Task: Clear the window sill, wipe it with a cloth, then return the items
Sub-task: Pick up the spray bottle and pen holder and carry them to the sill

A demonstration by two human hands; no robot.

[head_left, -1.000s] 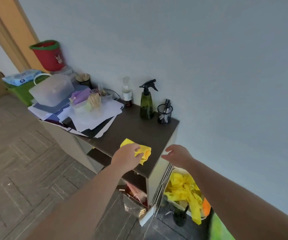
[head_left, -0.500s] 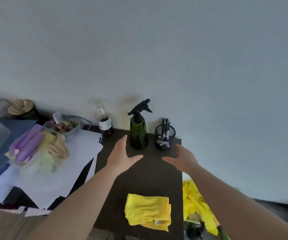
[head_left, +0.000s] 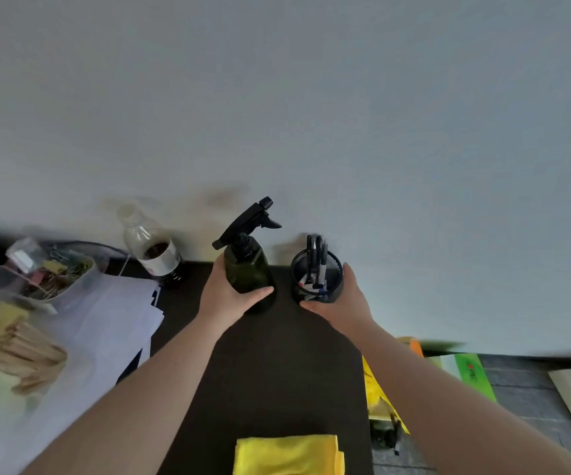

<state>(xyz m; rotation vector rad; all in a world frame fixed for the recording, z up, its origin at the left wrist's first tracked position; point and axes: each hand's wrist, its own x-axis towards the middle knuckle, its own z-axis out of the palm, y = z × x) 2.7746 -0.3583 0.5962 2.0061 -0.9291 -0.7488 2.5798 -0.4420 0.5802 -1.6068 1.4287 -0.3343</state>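
Cloth [head_left: 289, 455] — soft, yellow, folded square — lies on the dark matte surface [head_left: 277, 365]; left hand [head_left: 231, 296] grips a green plastic spray bottle [head_left: 248, 269], right hand [head_left: 340, 303] a round black mesh pen cup [head_left: 316, 274].

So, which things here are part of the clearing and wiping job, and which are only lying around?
Part of the job:
green spray bottle, in left hand
mesh pen holder, in right hand
yellow cloth

Lying about:
plastic bottle
paper stack
clip container
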